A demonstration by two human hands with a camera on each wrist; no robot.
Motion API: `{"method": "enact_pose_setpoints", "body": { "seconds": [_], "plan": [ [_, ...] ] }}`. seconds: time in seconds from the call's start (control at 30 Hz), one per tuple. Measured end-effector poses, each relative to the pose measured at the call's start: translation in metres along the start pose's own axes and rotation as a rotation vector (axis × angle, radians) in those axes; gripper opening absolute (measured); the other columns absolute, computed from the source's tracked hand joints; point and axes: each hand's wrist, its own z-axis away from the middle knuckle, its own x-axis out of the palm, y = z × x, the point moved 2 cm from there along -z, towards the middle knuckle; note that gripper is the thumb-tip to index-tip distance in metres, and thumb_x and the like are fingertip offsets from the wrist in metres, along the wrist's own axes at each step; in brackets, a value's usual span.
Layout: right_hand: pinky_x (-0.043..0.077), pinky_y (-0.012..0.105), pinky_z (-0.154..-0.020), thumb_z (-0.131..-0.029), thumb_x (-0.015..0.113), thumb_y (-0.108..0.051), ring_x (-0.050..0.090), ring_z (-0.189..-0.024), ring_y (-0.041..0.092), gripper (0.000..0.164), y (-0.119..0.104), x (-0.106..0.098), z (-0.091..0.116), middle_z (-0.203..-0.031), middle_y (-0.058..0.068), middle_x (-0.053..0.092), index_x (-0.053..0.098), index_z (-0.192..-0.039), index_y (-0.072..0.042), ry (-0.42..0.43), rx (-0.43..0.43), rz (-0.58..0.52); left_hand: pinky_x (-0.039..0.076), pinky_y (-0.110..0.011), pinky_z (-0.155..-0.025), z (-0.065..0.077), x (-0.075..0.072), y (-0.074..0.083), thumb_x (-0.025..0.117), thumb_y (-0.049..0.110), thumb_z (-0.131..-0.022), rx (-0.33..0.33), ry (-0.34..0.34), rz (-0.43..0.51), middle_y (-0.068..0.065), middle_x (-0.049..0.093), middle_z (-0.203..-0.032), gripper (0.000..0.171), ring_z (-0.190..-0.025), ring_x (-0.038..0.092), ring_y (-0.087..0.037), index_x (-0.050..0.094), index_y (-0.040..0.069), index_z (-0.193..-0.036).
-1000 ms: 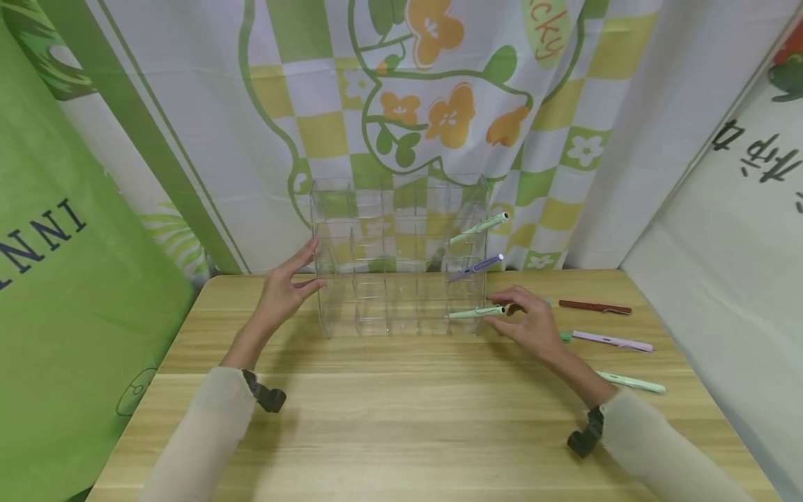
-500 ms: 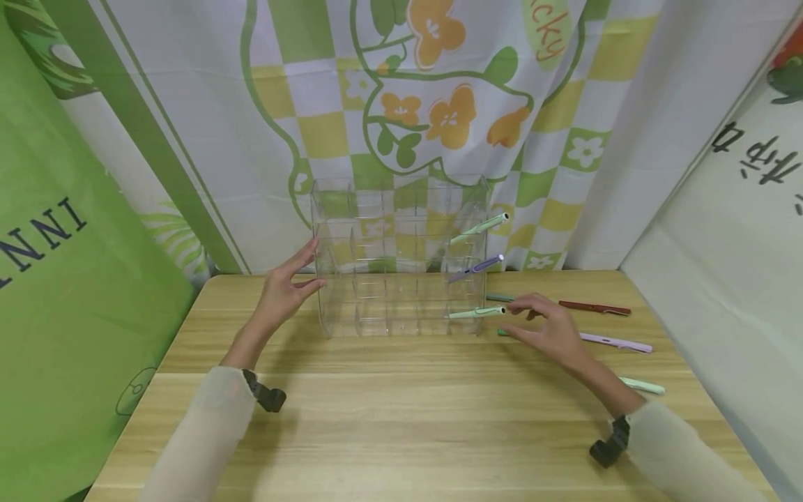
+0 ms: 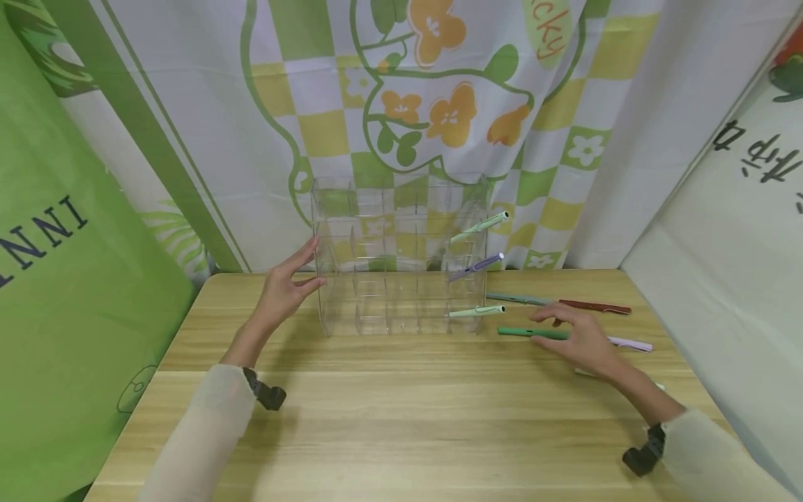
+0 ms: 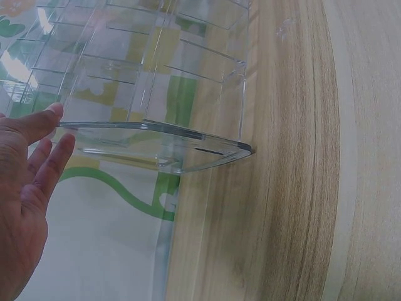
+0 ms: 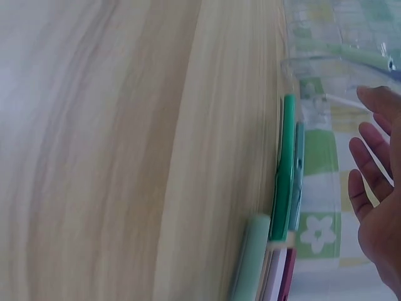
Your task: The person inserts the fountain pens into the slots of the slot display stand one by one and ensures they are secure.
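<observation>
A clear acrylic pen rack (image 3: 401,287) with many small compartments stands upright at the table's back. My left hand (image 3: 282,296) pinches its left side edge; in the left wrist view the thumb and fingers (image 4: 55,160) lie on either side of that edge. Three pens stick out of the rack's rightmost column: a mint pen (image 3: 479,226) high up, a purple pen (image 3: 478,266) below it, and another mint pen (image 3: 475,312) in the bottom row. My right hand (image 3: 583,341), fingers loosely bent and holding nothing, hovers over a green pen (image 3: 523,332) on the table.
Around the right hand lie a grey-teal pen (image 3: 517,298), a dark red pen (image 3: 594,307) and a lilac pen (image 3: 633,344). A pale mint pen (image 5: 252,257) is mostly hidden by the right forearm in the head view. A patterned curtain (image 3: 433,160) hangs behind the rack.
My right hand has let go of the bottom mint pen and moved right and toward me, over the loose pens. The left hand and the rack have stayed put.
</observation>
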Motion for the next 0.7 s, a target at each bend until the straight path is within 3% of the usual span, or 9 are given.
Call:
{"method": "enact_pose_setpoints", "body": {
  "seconds": [0.4,0.7],
  "plan": [
    [0.058,0.013,-0.077,-0.072,0.094,0.005,0.068,-0.098,0.002,0.039,0.011,-0.028,0.027,-0.107,0.007,0.078,0.081,-0.105,-0.011,-0.029,0.001,0.034,0.063,-0.043,-0.096,0.000,-0.003,0.001,0.080,-0.010,-0.089,0.006,-0.015,0.049,-0.012,0.042,-0.166,0.079,-0.139,0.055,-0.044,0.046,0.005,-0.159],
    [0.050,0.003,-0.092,-0.068,0.096,0.004,0.066,-0.104,-0.001,0.043,0.022,-0.048,0.045,-0.110,0.007,0.077,0.081,-0.106,-0.009,-0.053,-0.004,0.060,0.062,-0.044,-0.097,0.001,-0.004,0.001,0.078,-0.010,-0.090,-0.005,-0.025,0.062,-0.012,0.039,-0.167,0.079,-0.141,0.053,-0.045,0.044,0.004,-0.160]
  ]
}}
